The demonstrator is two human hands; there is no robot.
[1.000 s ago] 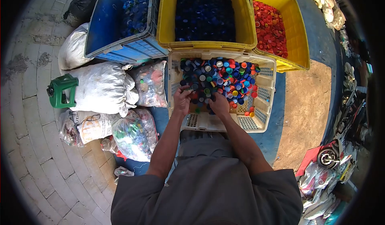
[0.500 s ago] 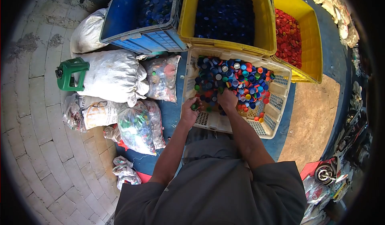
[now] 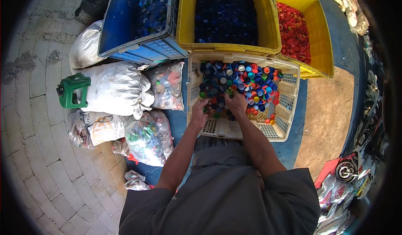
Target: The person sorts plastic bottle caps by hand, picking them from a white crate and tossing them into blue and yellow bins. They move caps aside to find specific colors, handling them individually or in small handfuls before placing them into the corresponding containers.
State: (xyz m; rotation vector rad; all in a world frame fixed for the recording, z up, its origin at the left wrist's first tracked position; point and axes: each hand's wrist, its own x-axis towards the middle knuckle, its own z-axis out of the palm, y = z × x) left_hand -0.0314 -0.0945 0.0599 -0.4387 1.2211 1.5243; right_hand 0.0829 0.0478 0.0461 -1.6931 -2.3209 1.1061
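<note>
A white plastic crate (image 3: 228, 131) in front of me holds a mixed heap of bottle caps (image 3: 247, 78) in blue, red, green, white and other colours. Over its near left edge, my left hand (image 3: 199, 114) has its fingers curled round a dark green bottle cap (image 3: 205, 109). My right hand (image 3: 237, 104) is inside the crate at the near side of the heap, its fingertips closed on a green bottle cap (image 3: 230, 92). The undersides of both hands are hidden.
Behind the crate stand a blue bin (image 3: 157, 46), a yellow bin of dark blue caps (image 3: 228, 47) and a yellow bin of red caps (image 3: 322, 38). To the left lie a white sack (image 3: 111, 90), a clear bag (image 3: 146, 136) and a green jerrycan (image 3: 74, 90).
My right hand has lifted slightly from the heap, and the green cap at its fingertips shows more plainly. My left hand stays near the crate's left edge. The whole view has shifted a little.
</note>
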